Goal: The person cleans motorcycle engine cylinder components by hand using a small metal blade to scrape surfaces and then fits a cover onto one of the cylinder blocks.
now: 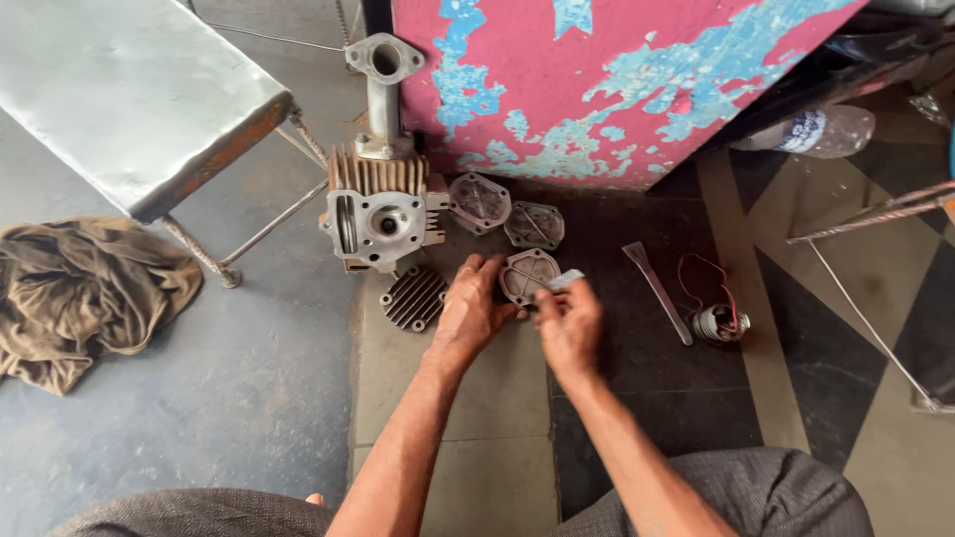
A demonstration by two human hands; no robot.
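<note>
My left hand (470, 310) rests on the floor, its fingers steadying a small round metal cover plate (527, 274). My right hand (569, 323) pinches a small pale strip, perhaps sandpaper or a blade (564, 280), against the plate's right edge. Two similar cover plates (479, 202) (534, 225) lie just beyond. A finned engine cylinder head (383, 214) with an upright intake pipe (383, 80) stands to the left. A round finned cover (414, 297) lies beside my left hand.
A flat metal scraper (659, 291) and a small coil with red wire (718, 320) lie to the right. A metal bench (129, 94) and a brown rag (85, 293) sit at left. A pink and blue peeling panel (617, 80) stands behind; a plastic bottle (811, 131) lies at right.
</note>
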